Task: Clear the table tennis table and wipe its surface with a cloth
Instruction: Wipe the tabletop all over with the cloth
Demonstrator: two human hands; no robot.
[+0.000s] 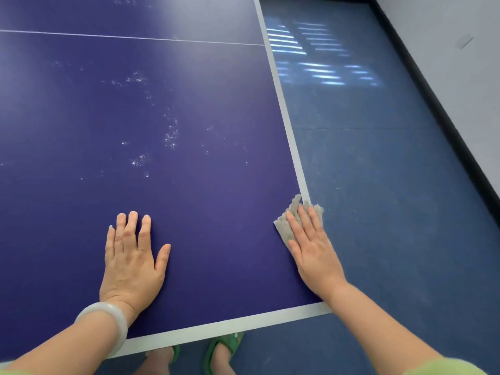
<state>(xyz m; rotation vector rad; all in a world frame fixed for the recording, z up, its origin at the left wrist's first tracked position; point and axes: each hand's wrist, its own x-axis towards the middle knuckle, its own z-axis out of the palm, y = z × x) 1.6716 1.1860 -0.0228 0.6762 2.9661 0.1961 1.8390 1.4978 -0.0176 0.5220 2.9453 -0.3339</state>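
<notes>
The dark blue table tennis table fills the left and middle of the head view, its white border running along the right side and the near end. My right hand presses flat, fingers straight, on a grey cloth at the table's right edge near the corner. The cloth's far part pokes out beyond my fingertips over the white line. My left hand rests flat on the bare surface, fingers spread, with a pale bangle on the wrist. White speckles and smudges dot the surface farther out.
A thin white centre line crosses the table far ahead. Blue floor lies to the right, with a black skirting and grey wall beyond. My feet in green sandals stand under the near table edge.
</notes>
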